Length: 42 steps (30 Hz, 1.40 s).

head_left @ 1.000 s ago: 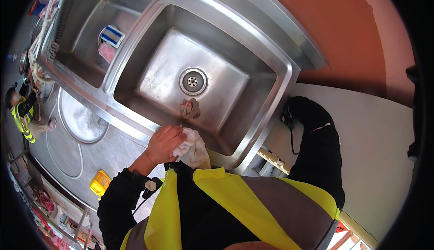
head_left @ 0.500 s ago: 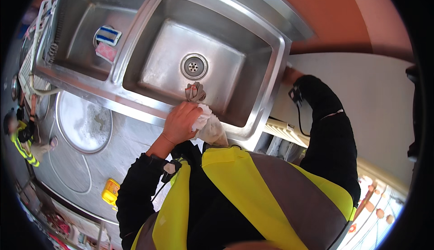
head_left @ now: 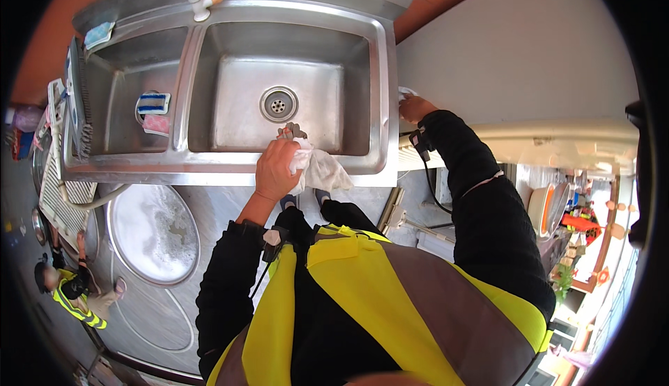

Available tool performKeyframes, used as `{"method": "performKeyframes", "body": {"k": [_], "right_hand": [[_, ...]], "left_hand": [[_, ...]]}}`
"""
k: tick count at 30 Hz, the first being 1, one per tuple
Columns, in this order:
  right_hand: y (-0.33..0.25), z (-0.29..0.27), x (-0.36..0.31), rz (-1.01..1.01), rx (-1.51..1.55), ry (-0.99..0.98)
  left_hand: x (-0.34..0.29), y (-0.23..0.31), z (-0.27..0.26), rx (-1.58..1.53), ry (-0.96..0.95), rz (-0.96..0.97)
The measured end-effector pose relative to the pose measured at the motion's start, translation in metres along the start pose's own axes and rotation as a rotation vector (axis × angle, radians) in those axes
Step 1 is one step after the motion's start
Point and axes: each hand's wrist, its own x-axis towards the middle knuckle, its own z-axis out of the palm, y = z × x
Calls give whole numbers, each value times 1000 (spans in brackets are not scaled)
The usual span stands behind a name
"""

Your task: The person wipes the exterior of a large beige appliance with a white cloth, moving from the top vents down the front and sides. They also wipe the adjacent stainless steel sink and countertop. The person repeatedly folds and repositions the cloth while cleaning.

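Note:
My left hand (head_left: 277, 168) is closed around a bunched whitish rag (head_left: 325, 171) at the front rim of a steel double sink (head_left: 230, 161). The rag hangs over the rim. Just beyond my fingers, a grey-brown cloth with some red (head_left: 293, 131) pokes into the right basin, above its drain (head_left: 279, 104). My right hand (head_left: 416, 109) reaches to the sink's right side, beside a large pale surface (head_left: 516, 58). It is closed, and a bit of white cloth (head_left: 406, 92) shows at its fingertips. Some of its fingers are hidden.
A blue-striped sponge (head_left: 153, 103) and a pink sponge (head_left: 156, 124) lie in the left basin. A tap (head_left: 201, 9) stands behind the sink. Left on the floor is a round tub of sudsy water (head_left: 150, 229) beside a hose (head_left: 150, 341). Another person (head_left: 73, 290) works at far left.
The view has turned and shifted, so the sink now lies straighter and the tap shows. My left hand still grips the rag at the rim; my right hand stays by the sink's right side.

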Motion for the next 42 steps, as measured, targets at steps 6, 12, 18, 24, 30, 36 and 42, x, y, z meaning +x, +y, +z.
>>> {"method": "performKeyframes", "body": {"k": [6, 12, 18, 24, 30, 36, 42], "right_hand": [[-57, -24, -24, 153, 51, -135], [-128, -43, -60, 310, 73, 167], [-199, 45, -139, 234, 1028, 161], [-260, 150, -187, 391, 2338, 471], [-294, 179, -169, 480, 2423, 382], [-299, 180, -157, 400, 2716, 383], [-276, 159, -160, 194, 3061, 266]], "left_hand": [[-2, 0, 2, 44, 16, 24], [-4, -1, 7, 100, 44, 28], [-7, -7, 13, 176, 60, -9], [-9, -13, 17, 218, 55, -92], [-9, -15, 20, 282, 68, -89], [-9, -13, 19, 296, 55, -114], [-10, -13, 17, 276, 73, -103]]}}
